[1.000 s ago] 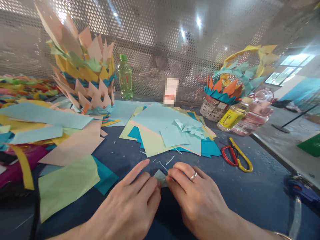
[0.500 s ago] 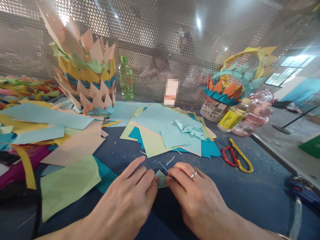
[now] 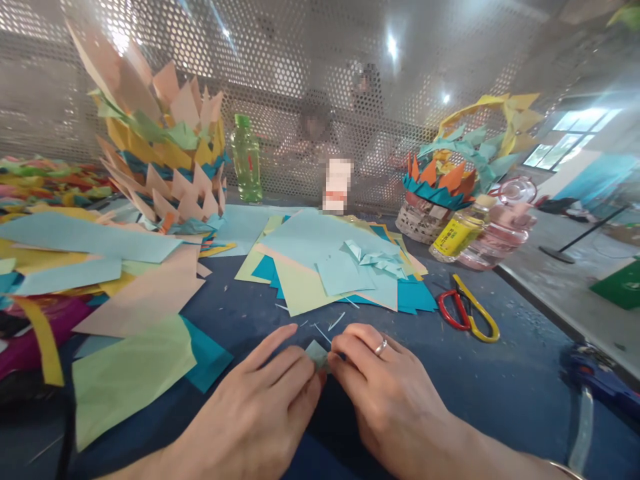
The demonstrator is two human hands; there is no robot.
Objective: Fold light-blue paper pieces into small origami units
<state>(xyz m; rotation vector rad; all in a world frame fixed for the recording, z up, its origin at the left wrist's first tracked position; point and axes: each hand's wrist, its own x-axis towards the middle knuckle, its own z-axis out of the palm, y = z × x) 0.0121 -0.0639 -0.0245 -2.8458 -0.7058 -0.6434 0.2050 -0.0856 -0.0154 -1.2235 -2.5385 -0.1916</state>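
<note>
A small pale blue-green piece of folded paper (image 3: 316, 353) is pinched between my two hands over the dark blue table. My left hand (image 3: 267, 400) grips its left side, the index finger stretched out above it. On the right side of the paper, my right hand (image 3: 387, 387), with a ring on one finger, has its fingertips closed. Both hands partly cover the piece. Just beyond them lie thin paper slivers (image 3: 337, 321) and a pile of coloured sheets (image 3: 300, 287) with folded light blue pieces (image 3: 377, 260) on top.
Red and yellow scissors (image 3: 470, 312) lie at the right, a blue glue gun (image 3: 600, 380) farther right. Bottles (image 3: 457, 235) and a paper-decorated basket (image 3: 425, 217) stand behind. At left are loose sheets (image 3: 135, 373), a tall layered paper form (image 3: 170, 153) and a green bottle (image 3: 246, 160).
My hands have drawn closer together around the small paper, and my left fingers now cover more of it. The whole view has shifted slightly, with the surroundings appearing a little farther left.
</note>
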